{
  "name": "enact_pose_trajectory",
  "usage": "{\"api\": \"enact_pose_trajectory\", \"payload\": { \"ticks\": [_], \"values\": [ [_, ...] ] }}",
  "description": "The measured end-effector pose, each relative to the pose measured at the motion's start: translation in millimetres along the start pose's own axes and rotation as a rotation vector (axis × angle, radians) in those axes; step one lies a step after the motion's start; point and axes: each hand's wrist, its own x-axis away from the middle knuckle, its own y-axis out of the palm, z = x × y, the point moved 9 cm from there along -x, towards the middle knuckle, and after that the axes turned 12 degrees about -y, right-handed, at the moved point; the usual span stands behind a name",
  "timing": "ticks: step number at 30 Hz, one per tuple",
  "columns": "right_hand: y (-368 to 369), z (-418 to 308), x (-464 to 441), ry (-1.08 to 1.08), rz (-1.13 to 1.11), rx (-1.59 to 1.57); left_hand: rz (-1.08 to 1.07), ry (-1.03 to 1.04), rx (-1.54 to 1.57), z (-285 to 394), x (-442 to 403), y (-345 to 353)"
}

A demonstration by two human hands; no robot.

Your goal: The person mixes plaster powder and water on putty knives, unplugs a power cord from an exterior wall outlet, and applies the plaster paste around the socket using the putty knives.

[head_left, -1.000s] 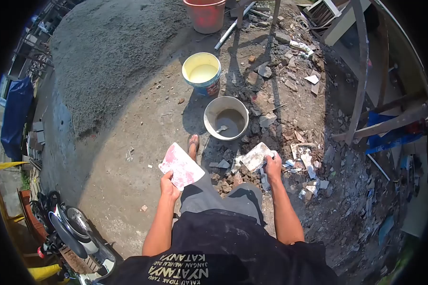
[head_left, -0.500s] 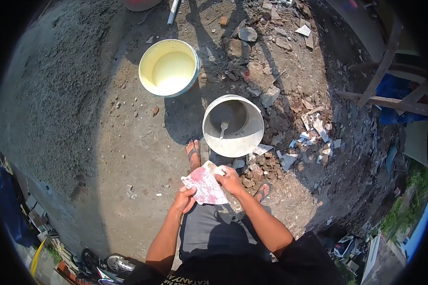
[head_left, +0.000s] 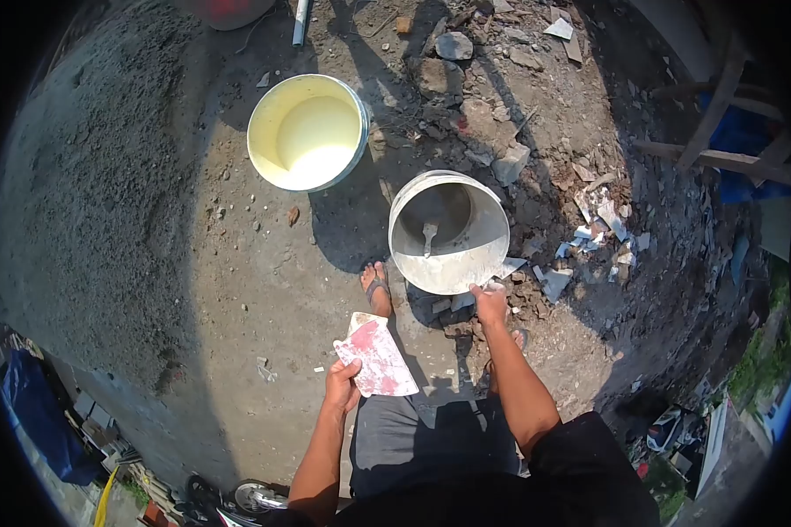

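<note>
Change noted: the two flat pieces are now together in the left hand, and the right hand is off them and at the rim of the pale grey round pail. The left grip pinches the white, red-stained flat piece, thumb on its face, with the cream, brown-smeared flat piece showing behind its upper edge. Taking the pail as clock centre, this hand lies at 7 o'clock, the right at 5 o'clock. The right fingertips meet the rim; whether they close on it cannot be told. In effect, one hand carries both pieces and the other can attend to the pail. Inside the pail stand a dull grey mix and a pale, flat-ended tool. The yellow-lined round bucket, holding pale liquid, is at 10 o'clock; the grey sand heap lies beyond at 9. Obstructions: broken white shards at 4 o'clock crowd the right-hand side, and a sandalled foot stands close at 8.
</note>
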Motion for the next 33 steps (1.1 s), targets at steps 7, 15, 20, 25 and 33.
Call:
{"api": "enact_pose_trajectory", "payload": {
  "ticks": [7, 15, 20, 25, 33],
  "values": [
    [73, 74, -57, 0.336, -0.153, -0.531, 0.256, 0.11, -0.044, 19, 47, -68],
    [55, 91, -44, 0.085, 0.15, -0.922, 0.337, 0.181, -0.313, 43, 58, -28],
    [-23, 122, 2, 0.198, 0.105, -1.094, 0.281, 0.201, -0.537, 41, 34, 45],
    [-176, 169, 56, 0.173, 0.163, -0.704, 0.279, 0.307, -0.758, 5, 29, 136],
    [-447, 308, 165, 0.26, 0.259, -0.625, 0.113, 0.258, -0.754, -168, 3, 331]
  ]
}}
